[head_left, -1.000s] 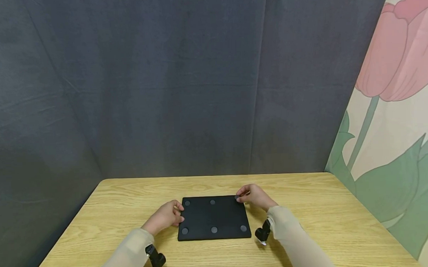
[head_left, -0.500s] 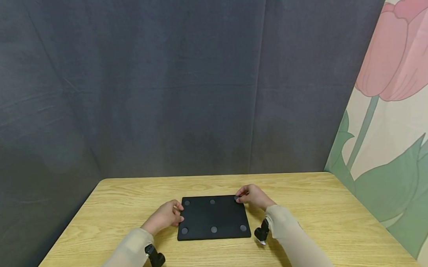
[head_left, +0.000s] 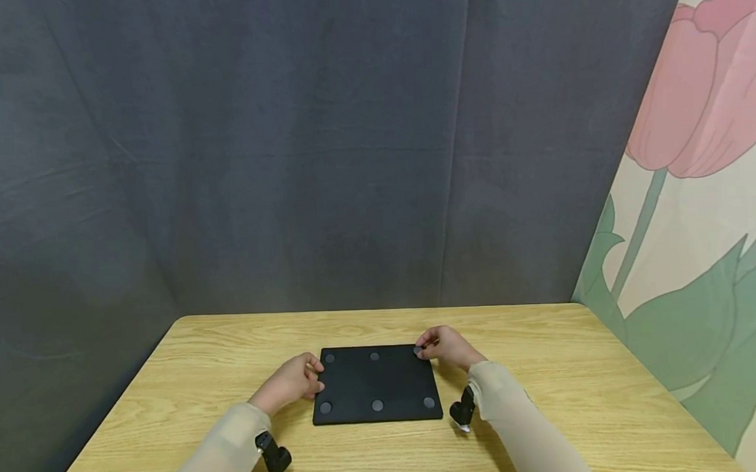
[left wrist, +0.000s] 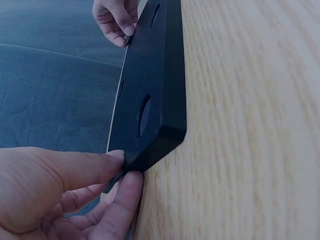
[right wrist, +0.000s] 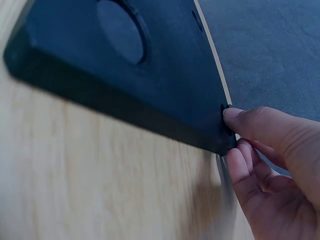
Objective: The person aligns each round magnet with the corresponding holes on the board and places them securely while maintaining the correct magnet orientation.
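Observation:
A flat black board with round grey discs in shallow round recesses lies on the table. Its left edge is gripped by my left hand; in the left wrist view the fingertips meet the board at its side and rim. At the far right corner my right hand pinches a small dark disc between thumb and fingers. Close up, in the right wrist view, the thumb covers most of this disc and its recess, while other fingers curl beside the board's corner.
The wooden table runs back to a dark grey curtain. A wall with a painted tulip stands on the right. Each sleeved forearm carries a black wrist camera. Further discs sit along the board's near and far edges.
Both hands and the board stay in nearly the same place; the head view has shifted very slightly.

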The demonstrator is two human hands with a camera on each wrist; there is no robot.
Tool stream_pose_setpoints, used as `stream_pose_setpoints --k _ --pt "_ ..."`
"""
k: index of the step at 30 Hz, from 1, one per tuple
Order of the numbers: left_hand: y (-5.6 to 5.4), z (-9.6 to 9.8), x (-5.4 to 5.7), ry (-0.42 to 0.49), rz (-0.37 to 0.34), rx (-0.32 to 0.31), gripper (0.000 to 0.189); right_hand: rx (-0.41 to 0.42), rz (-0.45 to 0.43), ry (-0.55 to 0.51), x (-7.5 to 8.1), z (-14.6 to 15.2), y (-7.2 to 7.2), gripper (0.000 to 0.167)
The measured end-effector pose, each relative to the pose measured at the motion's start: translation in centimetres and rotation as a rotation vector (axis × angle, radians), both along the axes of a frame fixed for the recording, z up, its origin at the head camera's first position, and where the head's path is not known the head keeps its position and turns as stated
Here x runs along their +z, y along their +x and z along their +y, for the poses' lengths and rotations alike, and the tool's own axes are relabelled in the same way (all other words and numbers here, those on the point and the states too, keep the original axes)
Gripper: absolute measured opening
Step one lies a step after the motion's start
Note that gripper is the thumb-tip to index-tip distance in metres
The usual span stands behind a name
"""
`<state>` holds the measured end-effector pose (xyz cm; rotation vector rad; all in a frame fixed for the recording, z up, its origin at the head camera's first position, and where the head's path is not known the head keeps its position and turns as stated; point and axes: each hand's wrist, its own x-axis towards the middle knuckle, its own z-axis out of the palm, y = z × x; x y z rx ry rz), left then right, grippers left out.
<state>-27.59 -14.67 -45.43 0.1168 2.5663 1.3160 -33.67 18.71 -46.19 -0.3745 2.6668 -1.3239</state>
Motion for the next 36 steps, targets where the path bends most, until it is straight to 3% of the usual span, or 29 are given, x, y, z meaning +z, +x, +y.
stream_pose_setpoints --k 11,36 --pt "-0.04 -0.03 -0.23 0.011 -0.001 0.002 0.023 0.004 -0.029 -0.03 0.03 0.03 0.29 0.013" --pt "-0.12 0.0 -0.07 0.002 -0.004 -0.001 0.023 -0.013 -0.026 0.006 0.39 -0.22 0.42 0.013"
